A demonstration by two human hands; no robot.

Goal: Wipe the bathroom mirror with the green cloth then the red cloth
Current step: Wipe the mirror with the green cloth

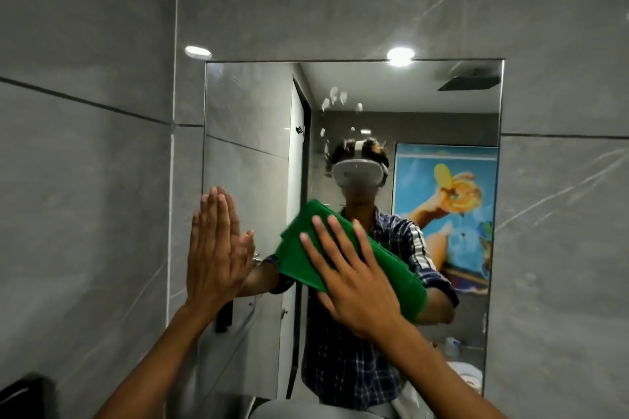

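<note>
The rectangular bathroom mirror is set in a grey tiled wall straight ahead. White foam spots cling to its upper middle. My right hand lies flat with fingers spread on the folded green cloth, pressing it against the glass at mid height. My left hand rests flat against the mirror's left edge, fingers together and pointing up, holding nothing. The red cloth is not in view.
Grey tiled wall surrounds the mirror. A dark fixture sits at the bottom left corner. The rim of a basin shows below the mirror. The reflection shows a person, a door and a colourful poster.
</note>
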